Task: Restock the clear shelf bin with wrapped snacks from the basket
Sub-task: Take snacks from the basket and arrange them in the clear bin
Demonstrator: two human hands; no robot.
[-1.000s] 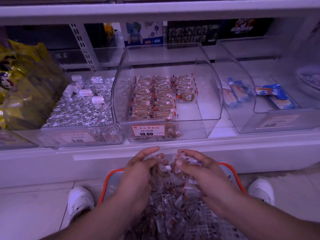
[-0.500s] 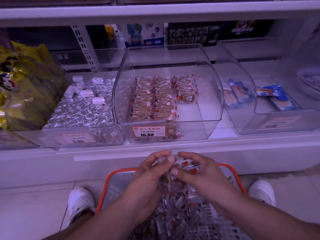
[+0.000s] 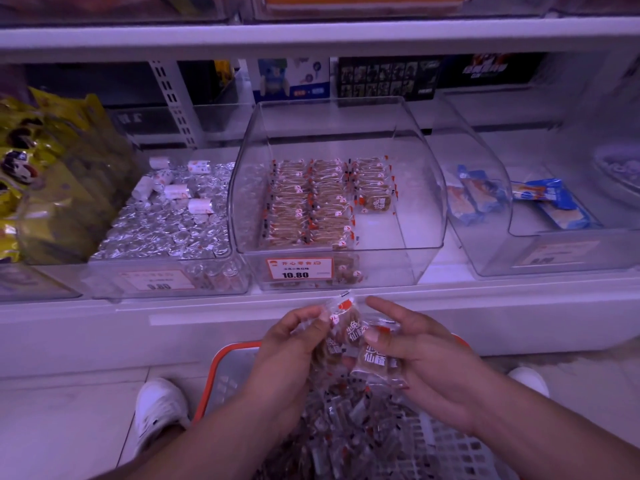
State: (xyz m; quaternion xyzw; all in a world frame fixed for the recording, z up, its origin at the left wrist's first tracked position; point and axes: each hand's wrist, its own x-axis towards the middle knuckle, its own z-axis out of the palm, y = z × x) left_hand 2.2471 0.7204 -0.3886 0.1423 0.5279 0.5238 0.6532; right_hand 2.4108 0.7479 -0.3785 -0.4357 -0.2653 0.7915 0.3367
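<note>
The clear shelf bin (image 3: 426, 188) stands at the middle of the shelf, with rows of wrapped snacks (image 3: 311, 202) filling its left part and bare floor at its right. Below it, an orange-rimmed basket (image 3: 211, 375) on the floor holds a heap of the same wrapped snacks (image 3: 346, 427). Above the basket my left hand (image 3: 287, 344) pinches a small bunch of wrapped snacks (image 3: 346, 332). My right hand (image 3: 426, 355) holds another wrapped snack (image 3: 375, 362) under its thumb, right beside the left.
A bin of silver-foil sweets (image 3: 166, 220) sits left of the clear bin, and yellow bags (image 3: 41, 174) lie further left. A bin with blue packets (image 3: 540, 199) is at the right. A price tag reading 10.80 (image 3: 299, 268) marks the clear bin's front. White shoes (image 3: 159, 407) flank the basket.
Both hands have risen from the basket heap with wrapped snacks in them, closer to the shelf edge. The view has tilted slightly.
</note>
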